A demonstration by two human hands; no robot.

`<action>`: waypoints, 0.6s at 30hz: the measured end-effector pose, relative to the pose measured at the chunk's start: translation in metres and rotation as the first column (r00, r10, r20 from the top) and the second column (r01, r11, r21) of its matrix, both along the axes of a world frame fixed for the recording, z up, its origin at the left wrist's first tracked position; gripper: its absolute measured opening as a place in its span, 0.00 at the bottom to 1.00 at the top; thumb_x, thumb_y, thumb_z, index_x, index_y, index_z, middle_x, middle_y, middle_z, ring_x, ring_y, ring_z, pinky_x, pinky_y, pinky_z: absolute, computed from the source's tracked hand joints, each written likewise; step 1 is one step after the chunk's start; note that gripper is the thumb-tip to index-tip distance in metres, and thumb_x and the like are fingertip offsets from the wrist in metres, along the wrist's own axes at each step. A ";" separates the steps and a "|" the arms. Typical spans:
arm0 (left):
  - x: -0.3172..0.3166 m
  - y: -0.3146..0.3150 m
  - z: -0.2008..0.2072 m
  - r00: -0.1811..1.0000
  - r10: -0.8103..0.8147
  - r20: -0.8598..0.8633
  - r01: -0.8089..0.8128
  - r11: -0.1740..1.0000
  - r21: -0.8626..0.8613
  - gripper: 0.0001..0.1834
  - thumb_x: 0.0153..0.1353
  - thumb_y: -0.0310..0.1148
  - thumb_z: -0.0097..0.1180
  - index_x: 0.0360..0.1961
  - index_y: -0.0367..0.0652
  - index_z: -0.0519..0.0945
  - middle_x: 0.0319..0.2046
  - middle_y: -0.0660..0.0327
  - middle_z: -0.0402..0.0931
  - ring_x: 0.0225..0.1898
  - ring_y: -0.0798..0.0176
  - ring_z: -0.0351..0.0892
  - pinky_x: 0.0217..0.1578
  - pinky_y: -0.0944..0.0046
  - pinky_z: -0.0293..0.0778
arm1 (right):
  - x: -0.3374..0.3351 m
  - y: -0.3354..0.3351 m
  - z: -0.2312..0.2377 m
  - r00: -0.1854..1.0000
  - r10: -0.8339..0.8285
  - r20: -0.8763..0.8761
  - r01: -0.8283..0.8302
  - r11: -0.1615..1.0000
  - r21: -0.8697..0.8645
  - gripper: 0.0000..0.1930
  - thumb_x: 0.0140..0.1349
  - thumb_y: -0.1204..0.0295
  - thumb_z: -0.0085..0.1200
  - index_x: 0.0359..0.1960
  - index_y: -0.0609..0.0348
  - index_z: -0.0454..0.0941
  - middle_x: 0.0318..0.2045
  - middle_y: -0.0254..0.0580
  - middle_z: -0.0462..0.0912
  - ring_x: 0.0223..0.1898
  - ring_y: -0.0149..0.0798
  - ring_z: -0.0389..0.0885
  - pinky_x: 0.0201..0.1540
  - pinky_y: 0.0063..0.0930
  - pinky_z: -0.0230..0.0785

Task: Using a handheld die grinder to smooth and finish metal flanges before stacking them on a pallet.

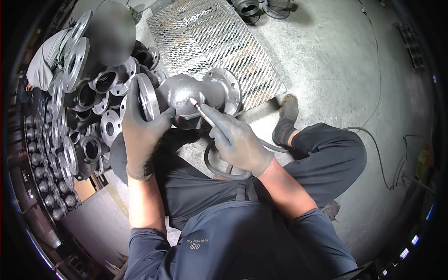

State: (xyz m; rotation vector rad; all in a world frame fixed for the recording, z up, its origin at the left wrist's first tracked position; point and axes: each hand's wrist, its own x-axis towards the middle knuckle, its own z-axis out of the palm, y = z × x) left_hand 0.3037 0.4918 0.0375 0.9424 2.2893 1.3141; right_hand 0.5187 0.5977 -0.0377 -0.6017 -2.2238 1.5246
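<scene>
A grey cast-metal valve body (179, 93) with a round flange at each end lies in front of me, above my lap. Gloved, my left hand (143, 140) grips its left flange (149, 99), the thumb toward the body and the fingers behind the rim. My right hand (240, 142), also gloved, is closed around a slim pen-shaped grinder (206, 117). Its pinkish tip (193, 101) points at the rounded middle of the casting and appears to touch it. A dark hose (208, 161) curves below my right hand.
Similar flanged castings (88, 149) are piled close on my left, with rows of smaller parts beyond. A metal mesh panel (219, 42) lies ahead. Another person (44, 63) is at the upper left. More castings (275, 8) stand at the far edge. A cable (378, 158) crosses the floor at right.
</scene>
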 end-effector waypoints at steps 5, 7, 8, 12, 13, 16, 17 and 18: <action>0.002 0.001 0.002 1.000 0.000 0.022 0.000 1.000 0.004 0.57 0.51 0.29 0.76 0.80 0.22 0.61 0.72 0.41 0.75 0.71 0.55 0.76 0.73 0.58 0.69 | 0.001 0.008 0.006 1.000 0.024 0.013 -0.024 0.999 -0.031 0.31 0.72 0.78 0.52 0.78 0.59 0.71 0.58 0.66 0.85 0.57 0.64 0.86 0.62 0.49 0.77; 0.003 0.002 0.003 0.997 0.001 0.074 -0.003 1.000 0.019 0.57 0.51 0.30 0.76 0.80 0.22 0.62 0.71 0.41 0.75 0.70 0.55 0.77 0.73 0.58 0.69 | 0.002 0.015 0.010 0.998 0.043 0.043 -0.041 0.998 -0.047 0.31 0.72 0.78 0.52 0.78 0.58 0.71 0.54 0.66 0.86 0.54 0.64 0.87 0.59 0.50 0.78; 0.003 0.003 0.003 0.997 0.002 0.076 -0.004 1.000 0.020 0.57 0.51 0.30 0.76 0.80 0.22 0.62 0.71 0.41 0.75 0.70 0.55 0.77 0.73 0.58 0.69 | 0.001 0.019 0.011 0.998 0.051 0.023 -0.051 0.999 -0.016 0.31 0.72 0.79 0.53 0.78 0.57 0.72 0.52 0.65 0.86 0.51 0.64 0.87 0.58 0.50 0.78; 0.003 0.003 0.003 1.000 0.005 0.015 -0.005 1.000 -0.005 0.56 0.51 0.32 0.76 0.80 0.23 0.63 0.71 0.40 0.76 0.70 0.56 0.77 0.73 0.58 0.69 | -0.007 0.034 0.014 0.995 0.095 -0.016 -0.093 0.992 0.082 0.30 0.71 0.79 0.54 0.77 0.56 0.74 0.48 0.63 0.87 0.48 0.63 0.88 0.55 0.49 0.79; 0.003 0.003 0.002 1.000 0.003 0.022 -0.002 1.000 -0.005 0.56 0.51 0.33 0.76 0.80 0.23 0.63 0.70 0.39 0.76 0.70 0.56 0.77 0.73 0.58 0.69 | -0.009 0.037 0.016 0.995 0.097 -0.024 -0.095 0.992 0.087 0.30 0.71 0.79 0.54 0.77 0.56 0.74 0.48 0.63 0.87 0.48 0.63 0.88 0.55 0.49 0.79; 0.004 0.004 0.002 1.000 0.007 -0.020 -0.007 0.999 -0.035 0.57 0.51 0.33 0.76 0.80 0.23 0.63 0.70 0.40 0.76 0.70 0.56 0.77 0.72 0.58 0.69 | -0.011 0.045 0.021 0.989 0.141 0.032 -0.144 0.980 0.134 0.30 0.71 0.80 0.54 0.76 0.56 0.75 0.48 0.64 0.87 0.49 0.63 0.88 0.55 0.50 0.79; 0.005 0.004 0.003 0.999 0.007 -0.033 -0.009 0.999 -0.045 0.57 0.51 0.33 0.76 0.80 0.23 0.63 0.70 0.40 0.76 0.70 0.56 0.77 0.72 0.58 0.70 | -0.011 0.047 0.022 0.991 0.137 -0.006 -0.134 0.979 0.154 0.30 0.70 0.80 0.54 0.75 0.56 0.75 0.50 0.64 0.87 0.50 0.63 0.88 0.56 0.50 0.79; 0.006 0.006 0.003 1.000 0.018 0.001 -0.018 1.000 -0.006 0.57 0.51 0.34 0.77 0.80 0.22 0.63 0.70 0.40 0.76 0.70 0.56 0.77 0.71 0.58 0.70 | -0.011 0.049 0.024 0.992 0.125 -0.004 -0.123 0.980 0.155 0.30 0.70 0.80 0.54 0.75 0.56 0.76 0.52 0.65 0.87 0.52 0.63 0.88 0.56 0.50 0.79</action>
